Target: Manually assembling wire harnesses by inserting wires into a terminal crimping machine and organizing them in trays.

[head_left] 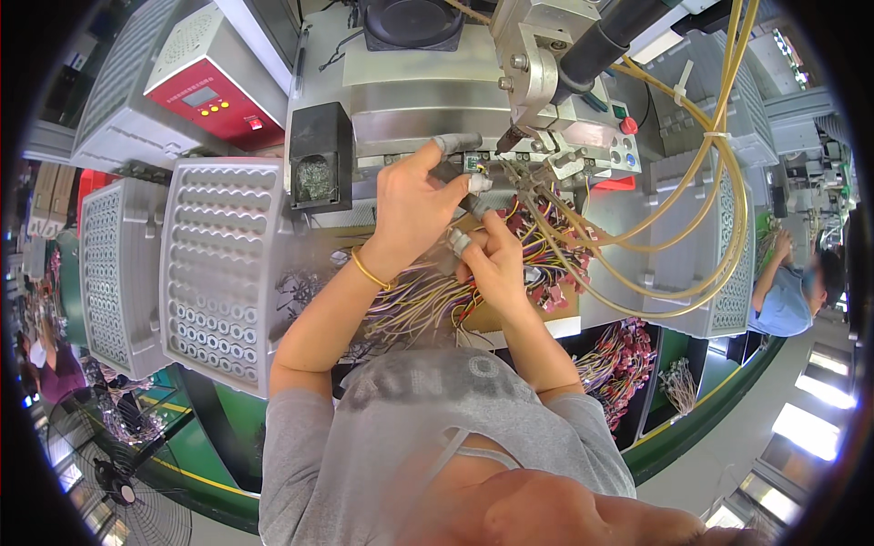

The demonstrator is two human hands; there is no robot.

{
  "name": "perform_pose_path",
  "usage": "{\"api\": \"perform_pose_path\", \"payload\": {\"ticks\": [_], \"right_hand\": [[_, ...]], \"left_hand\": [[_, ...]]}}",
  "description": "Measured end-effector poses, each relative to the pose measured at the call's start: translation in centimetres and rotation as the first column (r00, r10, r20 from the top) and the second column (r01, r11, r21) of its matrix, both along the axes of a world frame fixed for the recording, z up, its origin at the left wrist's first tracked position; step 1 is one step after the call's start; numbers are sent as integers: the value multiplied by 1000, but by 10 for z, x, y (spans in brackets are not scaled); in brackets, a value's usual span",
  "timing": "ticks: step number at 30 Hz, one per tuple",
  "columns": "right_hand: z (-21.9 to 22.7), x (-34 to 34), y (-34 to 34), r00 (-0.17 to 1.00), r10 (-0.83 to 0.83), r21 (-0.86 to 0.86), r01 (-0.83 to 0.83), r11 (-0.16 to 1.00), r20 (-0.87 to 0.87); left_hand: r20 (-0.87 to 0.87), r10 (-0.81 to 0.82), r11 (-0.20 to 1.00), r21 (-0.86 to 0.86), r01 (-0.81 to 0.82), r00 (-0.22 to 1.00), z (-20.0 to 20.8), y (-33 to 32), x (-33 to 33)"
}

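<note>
Grey covers sit on several fingertips of both hands. My left hand (pixel 414 205) reaches to the front of a metal machine (pixel 419 127), its thumb and forefinger closed around a small circuit board (pixel 475 162). Close below it, to the right, my right hand (pixel 496 268) has its fingers bent together; what they hold, if anything, is hidden. Beneath both hands, a bundle of yellow, dark and red wires (pixel 410 305) lies across a brown board. Just right of the fingertips, metal nozzles and clamps (pixel 533 177) stand, with yellowish tubes (pixel 728 182) looping away to the right.
Left of my arm stands a grey tray (pixel 228 246) with rows of round pockets holding metal rings. A black box (pixel 320 155) and a red-fronted control unit (pixel 223 86) are behind. Connector wires (pixel 619 364) hang at the lower right. Another person (pixel 787 291) works at far right.
</note>
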State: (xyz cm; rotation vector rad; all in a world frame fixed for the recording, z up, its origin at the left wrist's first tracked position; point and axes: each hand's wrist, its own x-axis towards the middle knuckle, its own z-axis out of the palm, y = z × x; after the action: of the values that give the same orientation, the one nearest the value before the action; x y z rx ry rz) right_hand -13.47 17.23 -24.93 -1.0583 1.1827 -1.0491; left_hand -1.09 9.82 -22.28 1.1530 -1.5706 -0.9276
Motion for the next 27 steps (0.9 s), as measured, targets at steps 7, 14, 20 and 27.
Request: {"api": "perform_pose_path", "payload": {"ticks": [7, 14, 20, 27], "right_hand": [[-2, 0, -1, 999, 0, 26, 1, 1000, -36], [-3, -1, -1, 999, -16, 12, 16, 1000, -36], [-1, -1, -2, 999, -26, 21, 27, 999, -27], [3, 0, -2, 999, -38, 6, 39, 999, -7]], "left_hand": [[124, 20, 996, -86, -9, 992, 3, 1, 0], [305, 118, 936, -351, -4, 945, 0, -7, -10], [312, 107, 948, -319, -2, 944, -1, -8, -12], [316, 88, 956, -292, 9, 945, 2, -7, -12]]}}
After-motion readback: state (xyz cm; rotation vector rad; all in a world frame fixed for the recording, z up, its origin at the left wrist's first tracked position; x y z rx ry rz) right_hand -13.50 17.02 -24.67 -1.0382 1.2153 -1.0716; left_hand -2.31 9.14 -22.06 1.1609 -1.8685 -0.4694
